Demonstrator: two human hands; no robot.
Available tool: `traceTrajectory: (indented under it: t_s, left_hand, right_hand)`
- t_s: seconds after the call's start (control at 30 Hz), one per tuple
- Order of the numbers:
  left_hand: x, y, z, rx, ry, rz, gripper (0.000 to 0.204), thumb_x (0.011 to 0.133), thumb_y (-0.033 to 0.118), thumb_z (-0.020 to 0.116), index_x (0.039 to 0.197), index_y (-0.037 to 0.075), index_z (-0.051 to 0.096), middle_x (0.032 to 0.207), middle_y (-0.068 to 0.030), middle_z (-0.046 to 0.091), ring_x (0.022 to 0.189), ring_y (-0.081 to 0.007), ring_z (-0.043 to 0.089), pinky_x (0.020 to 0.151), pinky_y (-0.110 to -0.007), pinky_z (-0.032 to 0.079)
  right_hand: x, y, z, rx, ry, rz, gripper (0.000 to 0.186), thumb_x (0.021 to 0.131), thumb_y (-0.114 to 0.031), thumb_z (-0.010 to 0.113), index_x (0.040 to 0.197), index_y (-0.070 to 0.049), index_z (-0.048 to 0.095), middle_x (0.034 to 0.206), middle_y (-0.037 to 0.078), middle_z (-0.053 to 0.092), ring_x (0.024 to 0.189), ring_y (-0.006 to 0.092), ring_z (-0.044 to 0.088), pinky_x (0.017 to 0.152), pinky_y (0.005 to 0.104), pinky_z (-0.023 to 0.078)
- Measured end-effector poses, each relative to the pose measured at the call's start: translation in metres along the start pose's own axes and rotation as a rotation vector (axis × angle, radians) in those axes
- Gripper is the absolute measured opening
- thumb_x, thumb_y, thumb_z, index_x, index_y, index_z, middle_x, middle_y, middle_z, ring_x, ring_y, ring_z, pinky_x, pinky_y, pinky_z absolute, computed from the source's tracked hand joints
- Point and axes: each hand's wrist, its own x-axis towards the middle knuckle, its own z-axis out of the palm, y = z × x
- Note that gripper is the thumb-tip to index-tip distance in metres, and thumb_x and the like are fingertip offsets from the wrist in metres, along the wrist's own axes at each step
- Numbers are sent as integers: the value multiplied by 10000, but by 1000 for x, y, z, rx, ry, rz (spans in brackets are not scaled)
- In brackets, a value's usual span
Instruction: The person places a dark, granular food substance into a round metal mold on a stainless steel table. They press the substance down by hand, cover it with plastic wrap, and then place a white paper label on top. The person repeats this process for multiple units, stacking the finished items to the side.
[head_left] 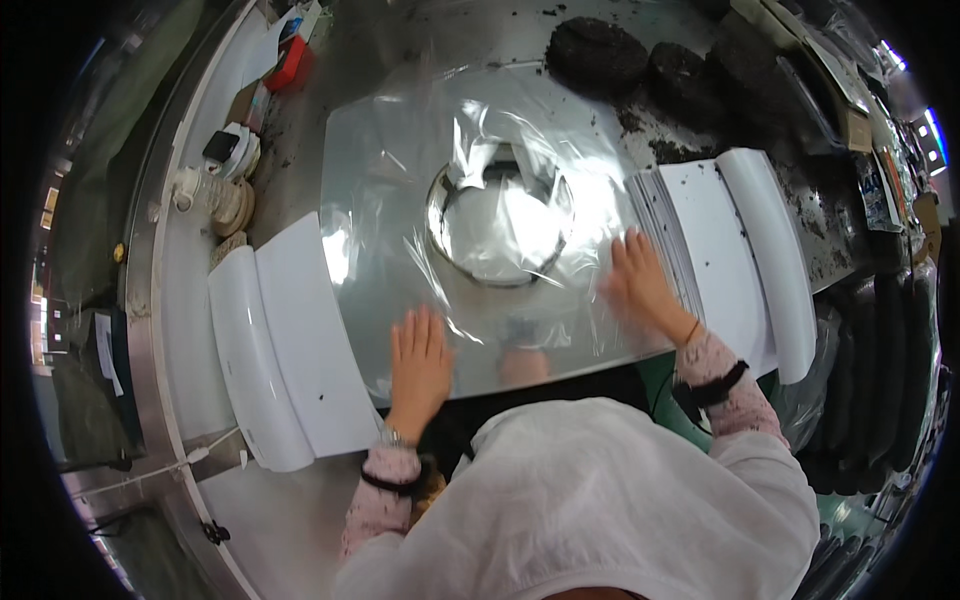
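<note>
A sheet of clear plastic film (380, 200) lies spread over the work surface in front of me and gives off bright reflections. Beneath or within it shows a round, shiny metal ring (437, 235); whether the film covers it fully I cannot tell. My left hand (420, 365) is at the film's near left part, fingers stretched out and holding nothing. Over the film's right side, beside a stack of white sheets (715, 230), my right hand (640, 280) has its fingers extended, slightly blurred and empty. Contact between the hands and the film is hard to judge.
Dark, crumbly round cakes (597, 57) sit at the far right, with loose dark crumbs around them. Curled white sheets (310, 350) lie on the left. Along the left edge are a red box (290, 65) and a pale roll-like object (215, 197). Dark stacked bundles (865, 380) stand right.
</note>
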Motion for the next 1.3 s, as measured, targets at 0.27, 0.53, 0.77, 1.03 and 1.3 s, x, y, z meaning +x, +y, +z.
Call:
traceTrajectory:
  t_s: [0.27,0.53,0.77,1.03,1.3]
  left_hand:
    - [43,5,-3,-486,259,-204,627,1038,316,564,1543,-23,411,1654,-227,336,1545,-407,284,1253,-569,198]
    - [-5,37,-16,-35,-44,-293,635,999,313,612,1507,-34,451,1616,-229,387,1534,-406,285,1246,-617,166]
    - [-23,32,-62,-141,94,-289,429,993,245,640,1333,-16,625,1359,-196,643,1352,-413,529,1194,-562,320]
    - [7,4,-99,-243,356,-443,301,1009,72,579,1275,-41,663,1291,-194,683,1265,-381,610,1081,-461,473]
    - [14,-8,-82,-421,331,-548,290,1023,47,556,1275,-34,673,1266,-189,701,1156,-342,679,977,-393,538]
  right_hand:
    - [-11,-24,-23,33,-105,-17,851,1020,-531,538,1565,80,309,1614,350,279,1515,512,252,1245,574,206]
    - [-14,-15,-36,5,-160,-44,906,987,-579,572,1553,85,327,1616,358,267,1518,502,256,1229,557,268]
    - [146,55,-94,-112,-359,60,544,835,-373,813,1273,-96,645,1014,132,743,942,335,718,760,457,573]
    - [364,193,-39,-197,105,118,1292,693,-474,941,1679,-202,152,1704,232,186,1558,474,192,1206,649,235]
    - [383,231,-23,-66,184,14,721,1047,-530,536,1623,-156,315,1632,262,341,1489,490,343,1120,647,386]
